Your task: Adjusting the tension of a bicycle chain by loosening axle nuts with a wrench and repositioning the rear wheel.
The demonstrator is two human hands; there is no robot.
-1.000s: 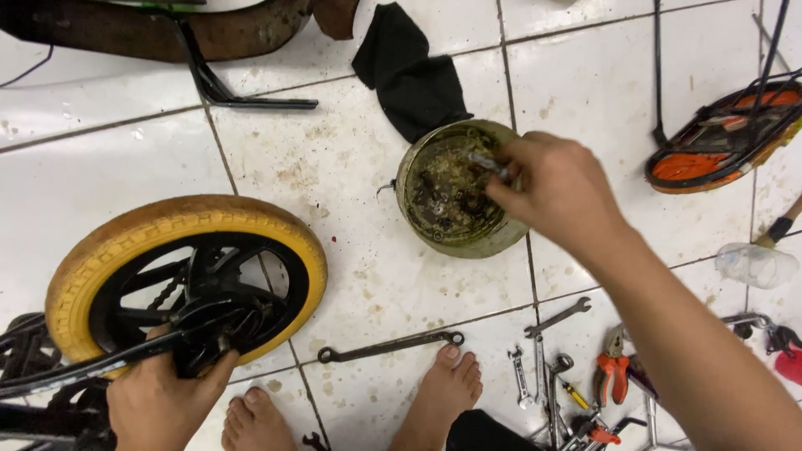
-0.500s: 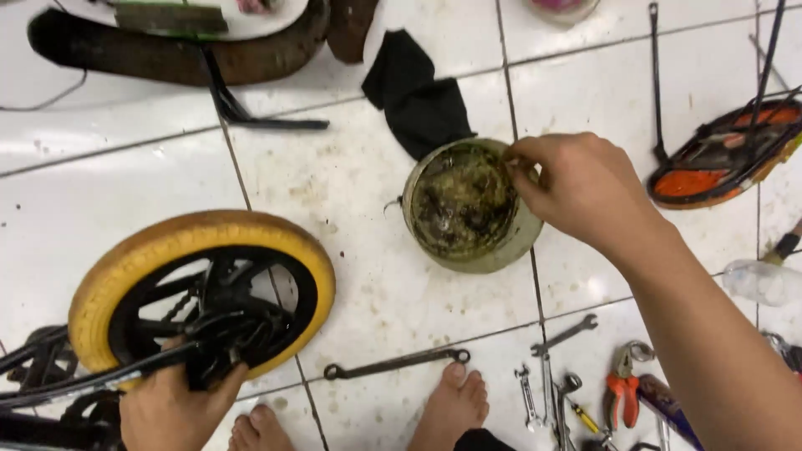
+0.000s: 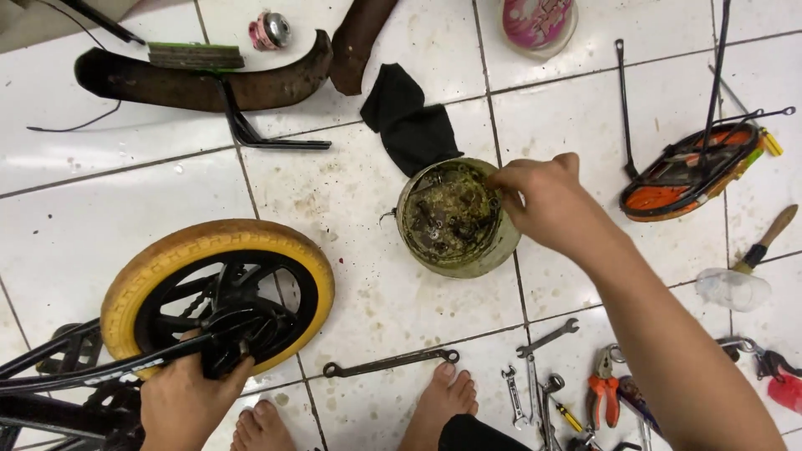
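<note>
— Greasy green tub (image 3: pixel 458 219), that's the centre of it: a round tin sitting flat on the white tiled floor (image 3: pixel 100 225), between the black rag and the long wrench, with small dark metal parts lying in the muck inside.

— And the right hand (image 3: pixel 547 200)?

— At the tub's far rim, fingers drawn together and dipping toward the contents. It looks like a pinch on something small, but I cannot tell what, if anything, is between the fingertips. The tub sits close in front of the bare feet (image 3: pixel 439 401), probably so it's an easy reach.

— What's the left hand (image 3: pixel 185 401) doing?

— Closed around the black hub or crank (image 3: pixel 238 334) at the middle of the yellow-tyred wheel (image 3: pixel 219 294). The wheel lies nearly flat, attached to a black bike frame (image 3: pixel 58 380), so the grip seems to steady it.

— Tools?

— A long double-ended wrench (image 3: pixel 391 362) lies on the floor just below the tub. Further right, a cluster of small spanners (image 3: pixel 535 380) and orange-handled pliers (image 3: pixel 603 386), all near the right leg. The black rag (image 3: pixel 409 121) touches the tub's upper edge, handy for wiping, I'd judge.

— Further out?

— An orange and black part (image 3: pixel 689 171) lies at the right, a brush (image 3: pixel 764 238) below it, and a brown mudguard (image 3: pixel 200 79) up top.
</note>
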